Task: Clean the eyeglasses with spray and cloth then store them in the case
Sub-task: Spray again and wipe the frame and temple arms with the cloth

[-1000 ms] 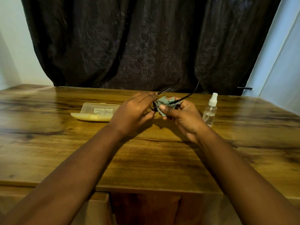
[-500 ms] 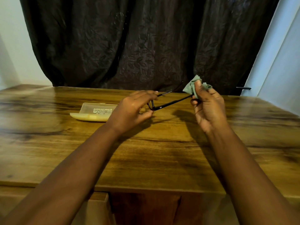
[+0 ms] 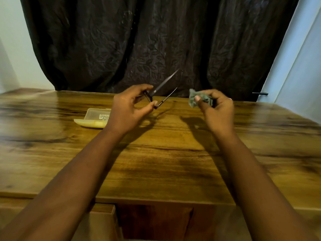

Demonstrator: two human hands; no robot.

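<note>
I see the black thin-framed eyeglasses (image 3: 157,100) up off the wooden table (image 3: 156,162), pinched at the front frame between my left hand's (image 3: 129,110) thumb and curled fingers (image 3: 139,88). Both temple arms are unfolded and point up and away from the fingertips, toward the dark crinkled curtain (image 3: 156,40) (upper arm is motion-blurred, lenses too small to judge). My right hand (image 3: 217,108) sits apart from the glasses, thumb and fingers pressed on a crumpled grey-green cleaning cloth (image 3: 196,100); the cloth bunches out just past the thumb tip. There is a clear gap between the temple tips and the cloth.

The pale yellow translucent plastic case (image 3: 94,118) lies flat on the table just beyond the left wrist, to the outer side of the left fingers, partly hidden by that hand. I cannot tell whether its lid is open.

There is bare tabletop below both hands and between the forearms. The near table edge runs under the forearms, and the right edge sits well outside the right fingers.
</note>
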